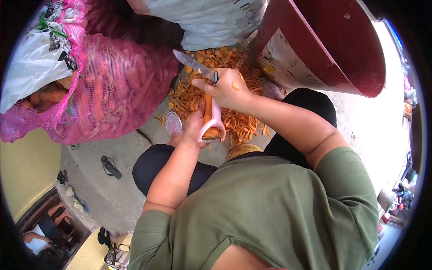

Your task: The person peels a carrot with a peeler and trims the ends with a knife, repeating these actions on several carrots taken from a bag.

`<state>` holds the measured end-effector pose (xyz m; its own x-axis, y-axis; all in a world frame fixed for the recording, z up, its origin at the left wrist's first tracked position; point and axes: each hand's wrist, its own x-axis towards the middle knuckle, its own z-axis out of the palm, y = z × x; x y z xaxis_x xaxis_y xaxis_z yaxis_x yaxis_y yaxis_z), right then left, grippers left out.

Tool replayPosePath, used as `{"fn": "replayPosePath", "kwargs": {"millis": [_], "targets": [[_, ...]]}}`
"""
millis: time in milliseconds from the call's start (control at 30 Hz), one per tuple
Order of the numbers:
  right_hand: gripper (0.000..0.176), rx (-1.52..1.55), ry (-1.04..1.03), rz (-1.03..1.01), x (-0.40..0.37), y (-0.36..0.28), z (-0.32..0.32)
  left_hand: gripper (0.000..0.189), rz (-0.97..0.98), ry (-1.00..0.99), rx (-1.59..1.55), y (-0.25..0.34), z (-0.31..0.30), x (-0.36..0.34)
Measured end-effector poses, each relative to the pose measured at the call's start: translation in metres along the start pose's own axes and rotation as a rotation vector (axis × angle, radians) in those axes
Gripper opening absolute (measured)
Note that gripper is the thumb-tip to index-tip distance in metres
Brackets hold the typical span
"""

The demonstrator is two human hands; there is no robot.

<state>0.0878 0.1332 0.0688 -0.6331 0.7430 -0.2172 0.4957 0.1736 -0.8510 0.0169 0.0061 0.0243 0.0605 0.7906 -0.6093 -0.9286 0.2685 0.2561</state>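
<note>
My left hand (195,126) is closed around an orange carrot (208,109) in front of my knees. Along the carrot lies a pale pink Y-shaped peeler (218,118), its wide head toward my left wrist and its handle running up to the right hand. My right hand (229,87) grips a knife (193,62), whose blade points up and to the left, away from me. Its fingers are close over the carrot's far end, and a bit of orange peel sticks to the back of the hand. Beneath both hands spreads a heap of carrot peelings (245,121).
A pink mesh sack (119,85) full of carrots stands at left. Farther off is a white sack (211,22), with a large dark red tub (306,49) at right. One dark flip-flop (110,167) lies on the concrete floor. A person (38,238) sits at lower left.
</note>
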Motion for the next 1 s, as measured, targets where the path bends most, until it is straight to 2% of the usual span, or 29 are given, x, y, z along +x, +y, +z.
{"fn": "replayPosePath", "kwargs": {"millis": [67,133,167,200,300,367,433,467,500,600,633,667,700,733,767,867,933,967,1000], "targets": [[0.045,-0.193,0.032,0.052,0.011,0.007,-0.005,0.032,-0.027,0.004,0.043,-0.001,0.01,-0.005],[0.049,-0.334,0.24,0.083,0.049,0.041,-0.014,0.032,-0.112,-0.028,0.099,-0.005,-0.003,-0.004],[0.051,-0.182,0.33,0.129,0.075,0.072,-0.028,0.034,-0.14,-0.089,-0.025,-0.005,0.007,-0.009],[0.054,-0.029,0.416,0.174,0.091,0.092,-0.038,0.034,-0.122,-0.076,-0.018,-0.006,0.007,-0.009],[0.058,-0.19,0.37,0.398,0.077,0.054,-0.058,0.035,-0.086,-0.05,-0.039,-0.002,0.002,-0.006],[0.06,-0.306,0.26,0.188,0.062,0.046,-0.034,0.036,-0.079,-0.057,-0.105,0.003,-0.007,-0.001],[0.057,-0.176,0.136,0.077,0.025,0.011,-0.013,0.039,-0.03,-0.037,-0.043,0.004,-0.008,-0.001],[0.057,-0.129,-0.002,0.12,0.011,-0.001,-0.01,0.04,-0.009,-0.027,-0.01,0.004,-0.007,0.0],[0.058,-0.031,0.008,0.069,0.004,0.002,0.001,0.041,0.105,0.081,-0.087,-0.001,-0.002,0.003],[0.059,-0.17,0.007,0.093,0.015,0.009,-0.005,0.039,-0.037,-0.109,0.085,0.001,-0.001,-0.005],[0.064,-0.249,0.097,0.176,0.031,0.022,-0.008,0.037,-0.005,-0.086,0.135,-0.004,-0.002,-0.007],[0.069,-0.368,0.228,0.148,0.055,0.05,-0.015,0.036,-0.056,-0.111,0.079,-0.006,-0.001,-0.008],[0.07,-0.339,0.33,0.201,0.074,0.067,-0.027,0.036,-0.108,-0.135,0.023,-0.008,0.002,-0.009],[0.068,-0.286,0.441,0.163,0.097,0.1,-0.039,0.035,-0.159,-0.159,-0.034,-0.008,0.005,-0.01],[0.065,-0.376,0.483,0.226,0.088,0.084,-0.058,0.033,-0.17,-0.12,-0.023,-0.007,0.011,-0.011],[0.062,-0.216,0.452,0.27,0.08,0.067,-0.05,0.033,-0.121,-0.077,-0.053,0.001,0.006,-0.009],[0.06,-0.261,0.196,0.222,0.056,0.037,-0.033,0.034,-0.097,-0.113,0.002,0.003,-0.004,-0.004],[0.061,-0.218,0.198,0.075,0.039,0.025,-0.02,0.034,-0.068,-0.116,0.065,0.003,-0.011,0.0],[0.06,-0.23,-0.01,0.136,0.026,0.01,-0.015,0.034,-0.041,-0.12,0.128,0.002,-0.015,0.002]]}}
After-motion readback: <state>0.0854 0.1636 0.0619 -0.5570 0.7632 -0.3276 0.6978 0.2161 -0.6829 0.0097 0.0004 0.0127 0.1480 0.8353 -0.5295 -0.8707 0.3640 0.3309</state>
